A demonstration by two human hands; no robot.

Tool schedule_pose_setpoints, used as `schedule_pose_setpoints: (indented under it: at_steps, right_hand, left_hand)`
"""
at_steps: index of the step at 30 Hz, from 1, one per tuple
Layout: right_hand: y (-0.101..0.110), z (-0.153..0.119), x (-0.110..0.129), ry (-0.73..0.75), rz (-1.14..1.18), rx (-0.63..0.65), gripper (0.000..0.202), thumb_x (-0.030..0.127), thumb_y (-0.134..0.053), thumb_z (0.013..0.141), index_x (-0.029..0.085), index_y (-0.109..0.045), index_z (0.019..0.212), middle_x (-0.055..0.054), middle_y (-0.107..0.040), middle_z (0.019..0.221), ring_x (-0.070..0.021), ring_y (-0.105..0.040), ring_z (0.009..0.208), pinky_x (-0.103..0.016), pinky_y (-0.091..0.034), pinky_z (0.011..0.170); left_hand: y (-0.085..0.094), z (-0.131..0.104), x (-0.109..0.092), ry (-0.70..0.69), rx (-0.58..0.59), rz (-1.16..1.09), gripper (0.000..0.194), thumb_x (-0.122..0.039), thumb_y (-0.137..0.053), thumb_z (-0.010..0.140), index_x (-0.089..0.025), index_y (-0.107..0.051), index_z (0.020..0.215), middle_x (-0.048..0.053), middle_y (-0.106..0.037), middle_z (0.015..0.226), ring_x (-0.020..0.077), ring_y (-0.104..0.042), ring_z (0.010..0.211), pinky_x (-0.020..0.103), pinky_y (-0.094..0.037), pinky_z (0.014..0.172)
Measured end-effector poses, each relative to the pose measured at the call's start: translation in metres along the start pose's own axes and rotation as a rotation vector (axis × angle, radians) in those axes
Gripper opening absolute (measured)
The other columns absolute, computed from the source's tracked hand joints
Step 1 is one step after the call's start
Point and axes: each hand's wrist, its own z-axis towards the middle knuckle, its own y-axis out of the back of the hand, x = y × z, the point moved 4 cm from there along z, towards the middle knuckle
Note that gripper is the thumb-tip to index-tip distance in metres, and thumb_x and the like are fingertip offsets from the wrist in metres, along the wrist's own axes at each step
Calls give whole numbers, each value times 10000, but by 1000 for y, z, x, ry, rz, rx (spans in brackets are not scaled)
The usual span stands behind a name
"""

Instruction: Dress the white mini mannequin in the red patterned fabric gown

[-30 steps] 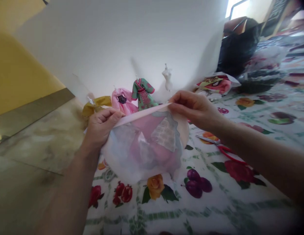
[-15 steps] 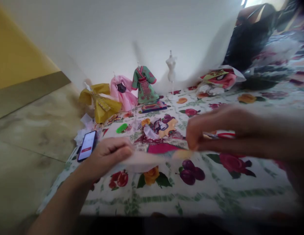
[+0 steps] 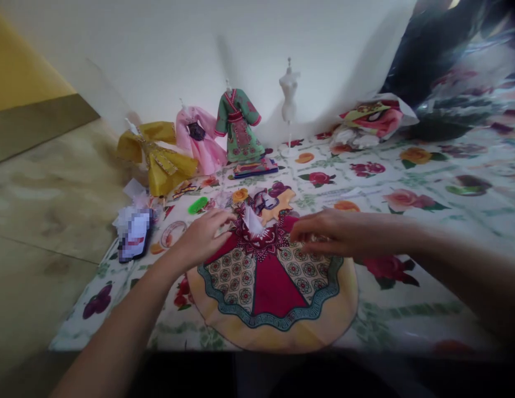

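Observation:
A round piece of patterned fabric (image 3: pixel 281 287) lies spread out in front of me, with maroon panels, flower-patterned panels, a wavy teal border and a pale yellow rim. My left hand (image 3: pixel 207 236) is over its left side, fingers apart and slightly bent. Opposite it, my right hand (image 3: pixel 329 231) hovers at or just above the right side with loosely spread fingers. I cannot tell whether the fingertips touch the cloth. Between the hands, a small white scrap (image 3: pixel 253 221) and a tan cut fabric piece (image 3: pixel 279 207) lie on the upper part of the fabric.
Doll dresses in yellow (image 3: pixel 168 166), pink (image 3: pixel 205 146) and green (image 3: pixel 240 124) stand along the wall beside a bare white dress form (image 3: pixel 289 97). A phone (image 3: pixel 135 237) and a green oval object (image 3: pixel 198 205) are at left. A bag of cloth (image 3: pixel 379 121) sits back right.
The fabric, earlier held raised between my hands, now lies flat on the table with its pattern showing. Both hands have loosened. The red-handled scissors at my right hand no longer show.

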Motion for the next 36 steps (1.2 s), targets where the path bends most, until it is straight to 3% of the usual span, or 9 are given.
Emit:
schedule_pose_setpoints:
  at_steps: [3,6,10,16,22,29,33,36]
  right_hand:
    - [-8,15,-23,-40,-122,-37,247,345,-491,964,195,-659,1066,-88,-670,992,-228,-634,892,-357,-473,785]
    - [-16,23,-40,-87,-161,-142,272,381,-486,973,176,-624,1088,-110,-632,1023,-245,-609,941,-369,-455,819]
    - [-33,30,-50,-111,-231,-149,245,358,-509,962,163,-608,1074,-127,-602,1021,-259,-582,942,-383,-454,816]
    - [-44,35,-61,-114,-210,-230,152,237,-543,912,159,-609,1025,-117,-593,967,-258,-576,921,-379,-450,809]
    - [-35,32,-55,-86,-122,-276,67,191,-511,892,189,-577,893,-86,-591,921,-210,-563,840,-334,-438,753]
    - [-17,24,-56,-65,286,-336,58,252,-592,865,208,-554,871,-27,-604,866,-161,-539,762,-298,-403,674]
    - [-14,24,-58,-81,711,-281,178,350,-644,851,218,-524,867,3,-570,779,-128,-496,661,-268,-368,577]
    - [-11,23,-56,-66,829,-275,220,395,-662,849,211,-583,940,-18,-599,853,-131,-516,701,-271,-378,598]
  left_hand:
    - [-13,19,1,-157,-17,111,389,-126,-489,852,-213,-596,1216,103,-601,1223,245,-561,1158,427,-452,1006]
    - [-21,35,4,-222,-3,169,456,-61,-474,824,-209,-574,1243,109,-580,1238,245,-545,1175,440,-451,1015]
    - [-24,49,6,-262,30,197,461,-24,-461,811,-203,-576,1220,101,-579,1215,231,-539,1169,415,-452,1015]
    - [-25,59,14,-287,70,179,322,-9,-455,785,-176,-633,994,90,-603,1073,219,-557,1052,372,-463,945]
    - [-16,59,17,-199,60,129,125,-75,-504,745,-179,-561,787,60,-597,888,208,-560,866,347,-457,800]
    - [6,45,10,-40,41,-173,85,-140,-577,729,-192,-525,772,21,-658,976,191,-606,944,331,-439,869]
    - [17,41,7,-71,4,-299,110,-141,-575,745,-188,-581,845,12,-637,939,177,-605,940,309,-445,854]
    - [25,40,3,-92,-13,-301,187,-134,-579,748,-188,-639,918,14,-649,956,170,-603,931,302,-438,848]
